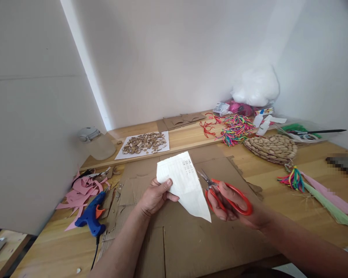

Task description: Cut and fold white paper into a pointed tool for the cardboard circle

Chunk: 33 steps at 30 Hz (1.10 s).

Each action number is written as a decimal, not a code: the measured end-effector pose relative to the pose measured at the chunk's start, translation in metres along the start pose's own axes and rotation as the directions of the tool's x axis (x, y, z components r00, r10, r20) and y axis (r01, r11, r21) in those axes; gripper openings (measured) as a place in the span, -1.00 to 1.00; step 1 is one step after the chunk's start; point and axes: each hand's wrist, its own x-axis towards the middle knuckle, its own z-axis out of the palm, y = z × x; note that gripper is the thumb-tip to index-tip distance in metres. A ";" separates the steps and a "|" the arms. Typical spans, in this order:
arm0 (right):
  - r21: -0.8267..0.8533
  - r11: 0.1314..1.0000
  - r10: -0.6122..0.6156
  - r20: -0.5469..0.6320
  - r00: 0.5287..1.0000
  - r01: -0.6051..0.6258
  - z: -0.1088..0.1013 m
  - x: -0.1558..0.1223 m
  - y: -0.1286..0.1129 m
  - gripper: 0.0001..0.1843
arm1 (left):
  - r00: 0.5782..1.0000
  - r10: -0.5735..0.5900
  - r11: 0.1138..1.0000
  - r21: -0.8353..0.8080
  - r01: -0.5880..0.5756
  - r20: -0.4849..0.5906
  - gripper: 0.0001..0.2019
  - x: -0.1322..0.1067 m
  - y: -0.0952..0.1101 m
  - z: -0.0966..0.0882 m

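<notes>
My left hand (156, 195) is closed on the left edge of a folded white paper (186, 184), holding it up over the cardboard sheet (174, 235). The paper is a pointed wedge with faint ruled lines and a little writing near its top. My right hand (232, 206) grips red-handled scissors (224, 191) just to the paper's right. The short metal blades point up and left, close to the paper's right edge, slightly parted.
A blue glue gun (91, 215) and pink paper scraps (82, 191) lie at the left. Behind are a white sheet with wood chips (145, 143), coloured cords (234, 129), a woven mat (271, 148), glue bottles (261, 123), a white bag (256, 88) and a tassel (292, 178).
</notes>
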 end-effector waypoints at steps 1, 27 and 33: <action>0.002 1.000 0.007 -0.001 1.000 -0.007 0.001 0.001 0.000 -0.36 | 1.000 0.000 1.000 0.001 0.000 0.007 -0.57 0.000 0.000 0.000; 0.022 0.998 -0.056 -0.024 0.998 0.056 0.002 0.018 0.013 -0.44 | 0.987 -0.039 0.999 0.004 0.039 0.156 -0.65 -0.001 -0.005 -0.004; 0.038 0.991 -0.129 -0.031 0.991 0.130 0.008 0.020 0.013 -0.41 | 0.989 -0.045 0.999 0.006 0.044 0.141 -0.63 0.000 -0.006 -0.003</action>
